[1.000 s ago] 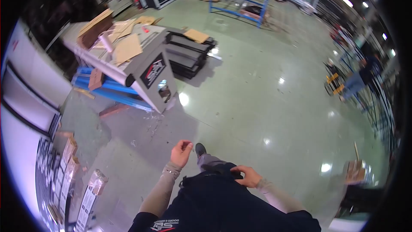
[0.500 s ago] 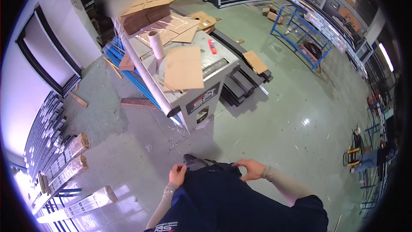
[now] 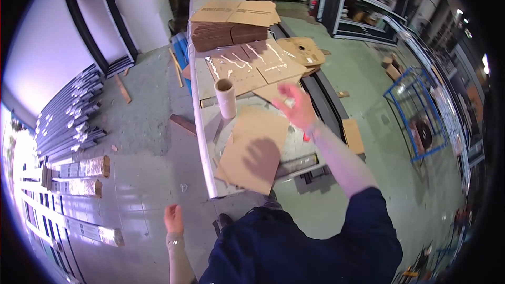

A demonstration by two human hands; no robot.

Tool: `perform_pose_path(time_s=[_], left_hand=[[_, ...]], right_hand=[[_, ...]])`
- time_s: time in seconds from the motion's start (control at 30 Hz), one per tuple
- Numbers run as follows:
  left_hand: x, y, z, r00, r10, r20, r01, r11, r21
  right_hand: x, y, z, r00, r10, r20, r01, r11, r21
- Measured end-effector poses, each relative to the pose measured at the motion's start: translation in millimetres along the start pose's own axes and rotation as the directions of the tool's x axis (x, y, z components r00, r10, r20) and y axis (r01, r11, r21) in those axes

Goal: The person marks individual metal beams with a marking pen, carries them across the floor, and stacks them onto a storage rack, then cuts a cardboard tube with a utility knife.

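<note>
My right hand [image 3: 296,106] reaches out over the workbench [image 3: 294,152], fingers apart and holding nothing. Its shadow falls on a plain cardboard sheet [image 3: 247,150] below it. To its left a pale roll with a hollow core [image 3: 225,100] stands upright. A small red object [image 3: 306,137] is mostly covered by my right forearm. Past the hand lie cardboard pieces [image 3: 242,66] streaked with white lines. Low on the left, away from the bench, my left hand [image 3: 174,220] hangs with loosely bent fingers and nothing in it.
Stacked flat cardboard [image 3: 231,34] sits farther along the bench. Dark profiles [image 3: 326,92] run along its right side. Wrapped long packages [image 3: 87,167] and metal profiles [image 3: 71,105] lie at left. A blue frame rack [image 3: 415,115] stands at right.
I have come closer to the bench. My right hand has moved from my waist up and forward over it; my left hand has dropped away from my clothing to the left.
</note>
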State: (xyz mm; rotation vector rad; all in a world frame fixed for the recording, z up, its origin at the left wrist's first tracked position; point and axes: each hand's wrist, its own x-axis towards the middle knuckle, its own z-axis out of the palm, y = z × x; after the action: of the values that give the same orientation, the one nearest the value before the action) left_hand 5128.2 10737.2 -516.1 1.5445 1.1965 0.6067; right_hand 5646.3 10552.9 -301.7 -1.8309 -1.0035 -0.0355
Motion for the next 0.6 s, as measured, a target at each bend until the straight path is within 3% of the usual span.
perform_pose_path(time_s=[0.03,0.1,0.13,0.2,0.23,0.27,0.33,0.4,0.5,0.57,0.6], left_hand=[[-11.9,-10.5,-2.4,0.992,-0.068,-0.107,0.068,0.998,-0.004],[-54.4,-13.3,9.6,0.935,-0.217,-0.28,0.21,0.976,-0.055],[-78.5,-3.1,20.2,0.893,-0.294,-0.34,0.279,0.956,-0.093],[-129.1,-7.9,53.6,0.811,-0.392,-0.434,0.331,0.92,-0.212],[-143.8,-6.4,70.9,0.808,-0.386,-0.446,0.354,0.922,-0.158],[-167.4,-9.9,90.4,0.78,-0.396,-0.485,0.388,0.914,-0.122],[-224.0,-0.7,128.5,0.69,-0.422,-0.589,0.425,0.894,-0.143],[-234.3,26.8,154.8,0.635,-0.44,-0.635,0.403,0.89,-0.213],[-243.4,25.3,183.2,0.617,-0.457,-0.641,0.39,0.885,-0.254],[-230.3,49.9,192.8,0.638,-0.49,-0.594,0.4,0.87,-0.288],[-220.2,56.8,195.1,0.668,-0.443,-0.597,0.343,0.896,-0.281]], right_hand=[[54.5,24.9,2.9,0.999,-0.034,-0.015,0.034,0.999,0.026],[163.6,86.0,26.8,0.969,0.167,-0.182,-0.111,0.953,0.282],[224.3,142.0,43.6,0.913,0.351,-0.206,-0.269,0.9,0.344],[309.4,202.7,55.8,0.822,0.372,-0.431,-0.355,0.927,0.123],[314.9,167.6,29.7,0.839,0.491,-0.234,-0.475,0.871,0.127],[340.4,193.4,39.5,0.822,0.559,-0.113,-0.507,0.807,0.304],[390.2,249.3,56.2,0.738,0.661,0.138,-0.601,0.552,0.578],[436.2,308.3,66.8,0.665,0.595,0.45,-0.691,0.264,0.673],[435.2,320.2,81.6,0.742,0.554,0.378,-0.566,0.214,0.796],[429.0,307.7,69.7,0.778,0.457,0.431,-0.487,0.006,0.874],[423.9,298.3,66.4,0.821,0.414,0.392,-0.441,0.027,0.897]])
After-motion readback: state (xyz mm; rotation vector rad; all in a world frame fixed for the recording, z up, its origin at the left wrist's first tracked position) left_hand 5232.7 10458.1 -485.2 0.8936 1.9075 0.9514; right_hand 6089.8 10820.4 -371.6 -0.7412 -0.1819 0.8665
